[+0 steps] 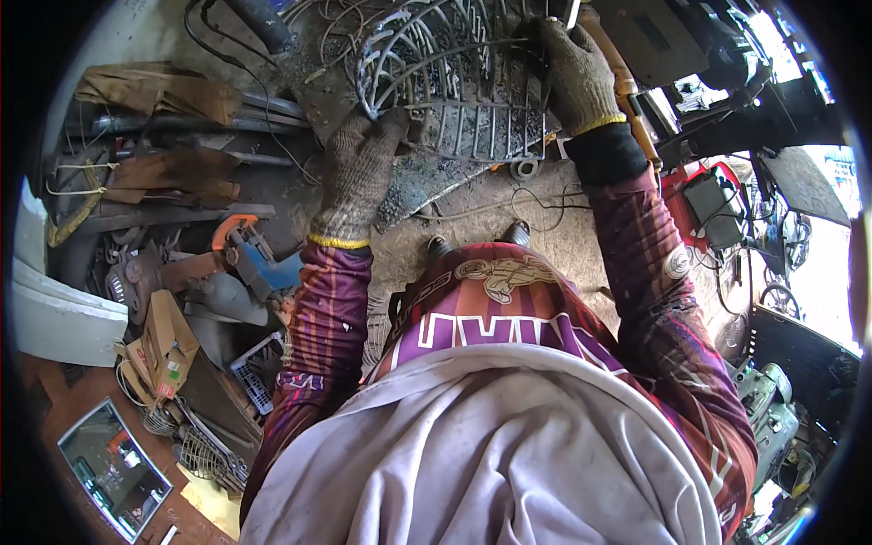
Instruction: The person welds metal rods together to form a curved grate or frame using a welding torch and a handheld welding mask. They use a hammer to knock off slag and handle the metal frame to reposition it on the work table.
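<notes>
A curved metal wire frame (pixel 463 86), made of several bent rods like a basket or grille, lies on a dirty metal worktable (pixel 422 191). My left hand (pixel 363 168), in a knitted work glove with a yellow cuff edge, closes on the frame's near left rim. At the frame's right side is my right hand (pixel 581 77), gloved likewise, its fingers curled. A thin pale rod (pixel 572 13) sticks up from that hand; its lower part is hidden by the glove.
Metal bars, brown scraps and an orange-and-blue tool (pixel 263 259) crowd the left side. A round metal ring (pixel 524 169) sits at the table's near edge. Loose cables (pixel 545 204) hang below it. To the right is a red case (pixel 699 195) with wires.
</notes>
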A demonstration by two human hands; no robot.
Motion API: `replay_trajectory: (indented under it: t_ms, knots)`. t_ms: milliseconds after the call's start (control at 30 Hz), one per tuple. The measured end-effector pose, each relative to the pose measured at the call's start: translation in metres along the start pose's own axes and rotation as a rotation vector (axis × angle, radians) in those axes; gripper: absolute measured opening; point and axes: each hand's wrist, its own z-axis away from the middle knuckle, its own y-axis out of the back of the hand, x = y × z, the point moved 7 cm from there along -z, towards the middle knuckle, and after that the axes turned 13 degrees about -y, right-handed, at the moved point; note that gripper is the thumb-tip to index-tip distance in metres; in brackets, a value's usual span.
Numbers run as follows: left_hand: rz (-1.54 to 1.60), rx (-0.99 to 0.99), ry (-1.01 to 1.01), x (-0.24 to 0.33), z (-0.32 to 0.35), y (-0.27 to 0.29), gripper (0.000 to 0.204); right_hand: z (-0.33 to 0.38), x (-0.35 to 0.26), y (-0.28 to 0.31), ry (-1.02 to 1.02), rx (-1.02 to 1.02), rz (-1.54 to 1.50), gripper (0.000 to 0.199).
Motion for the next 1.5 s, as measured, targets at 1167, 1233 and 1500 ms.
replay_trajectory:
  t_ms: [1167,1233,1500]
  knots:
    - [-0.396,0.056,0.068,-0.012,0.020,-0.006,0.046,-0.020,0.037,0.005,0.045,0.311,0.393,0.042]
    - [-0.486,0.163,-0.074,-0.013,0.021,-0.005,0.037,-0.025,0.039,0.001,0.061,0.281,0.331,0.042]
    - [-0.173,0.130,-0.096,-0.022,0.023,-0.011,0.046,0.043,0.011,0.035,0.146,0.313,0.224,0.028]
